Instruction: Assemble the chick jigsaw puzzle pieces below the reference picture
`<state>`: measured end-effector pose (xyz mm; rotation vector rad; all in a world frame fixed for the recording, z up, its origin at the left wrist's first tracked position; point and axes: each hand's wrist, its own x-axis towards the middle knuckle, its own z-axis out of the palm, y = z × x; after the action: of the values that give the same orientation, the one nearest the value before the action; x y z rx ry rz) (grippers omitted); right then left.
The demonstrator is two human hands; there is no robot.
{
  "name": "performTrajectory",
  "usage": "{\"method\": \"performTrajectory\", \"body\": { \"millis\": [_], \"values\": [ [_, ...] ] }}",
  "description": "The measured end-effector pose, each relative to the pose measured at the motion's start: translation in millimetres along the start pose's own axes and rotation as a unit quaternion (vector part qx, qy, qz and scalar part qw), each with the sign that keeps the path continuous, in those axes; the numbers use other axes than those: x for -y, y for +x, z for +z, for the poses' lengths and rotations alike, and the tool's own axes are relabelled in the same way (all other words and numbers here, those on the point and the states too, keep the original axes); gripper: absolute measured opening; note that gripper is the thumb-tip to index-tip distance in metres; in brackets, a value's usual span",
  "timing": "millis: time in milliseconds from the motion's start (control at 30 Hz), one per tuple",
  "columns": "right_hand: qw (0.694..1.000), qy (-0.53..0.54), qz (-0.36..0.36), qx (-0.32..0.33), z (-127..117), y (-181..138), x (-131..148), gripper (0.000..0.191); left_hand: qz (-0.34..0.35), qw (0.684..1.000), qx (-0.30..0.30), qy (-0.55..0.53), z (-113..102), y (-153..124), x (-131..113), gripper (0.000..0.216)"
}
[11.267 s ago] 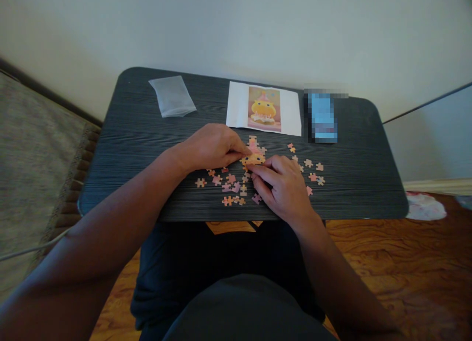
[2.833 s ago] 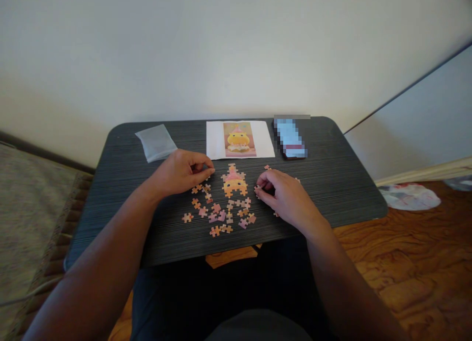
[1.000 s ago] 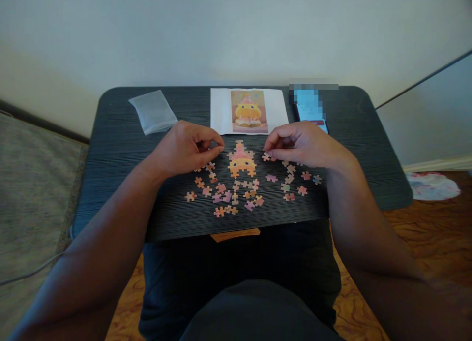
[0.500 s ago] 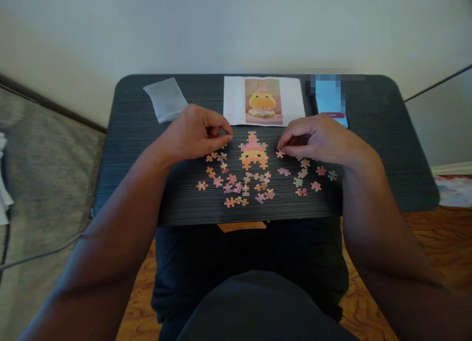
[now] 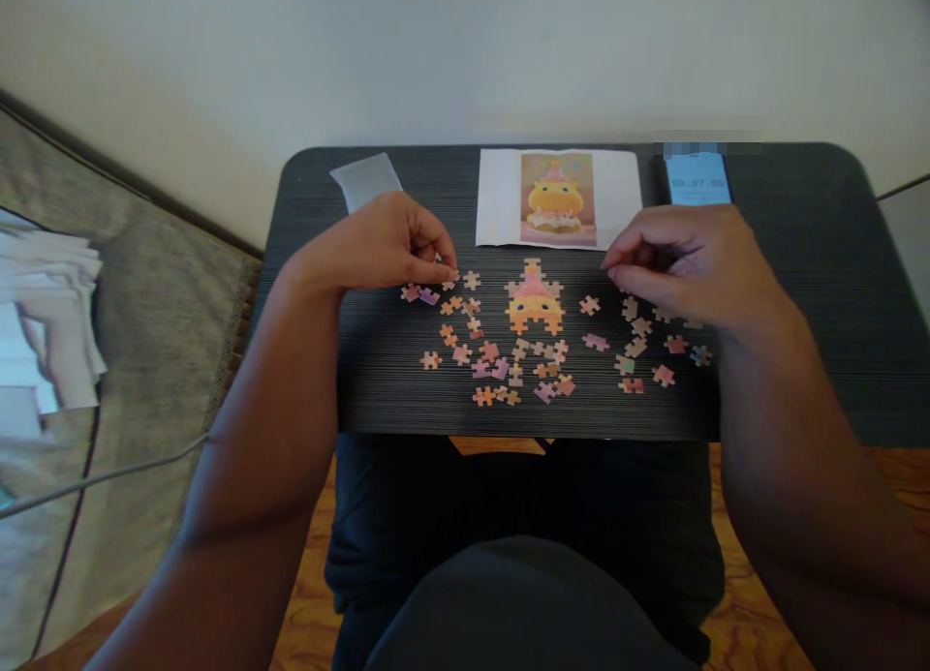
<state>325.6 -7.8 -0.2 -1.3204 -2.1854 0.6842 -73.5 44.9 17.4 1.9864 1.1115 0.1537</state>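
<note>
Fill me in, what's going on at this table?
A person is at a partly joined jigsaw section showing a yellow face and pink hat, with loose pieces around it. The left hand has its fingers at a small piece; whether it's gripped is unclear. The right hand is poised on the other side, no piece visible in it. A printed picture lies just beyond the section.

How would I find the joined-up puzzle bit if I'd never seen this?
Look on the dark table for the white printed sheet. Just below it in the view, between the left hand and the right hand, lies the joined puzzle section. Unlike the small pieces around it, it's one bigger block with two dark eyes under a pink hat.
</note>
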Motion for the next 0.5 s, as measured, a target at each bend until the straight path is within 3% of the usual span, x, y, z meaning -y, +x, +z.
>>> {"method": "performTrajectory", "body": {
  "millis": [267, 500],
  "values": [
    [0.995, -0.031, -0.035, -0.087, 3.8, 0.8, -2.0, 0.004, -0.004, 0.999, -0.043, 0.006, -9.5, 2.4, 17.5, 0.018],
    [0.995, -0.04, -0.04, -0.078, 6.2, 3.2, -8.3, 0.004, -0.002, 1.0, -0.019, -0.019, -9.0, 1.9, 15.9, 0.027]
  ]
}}
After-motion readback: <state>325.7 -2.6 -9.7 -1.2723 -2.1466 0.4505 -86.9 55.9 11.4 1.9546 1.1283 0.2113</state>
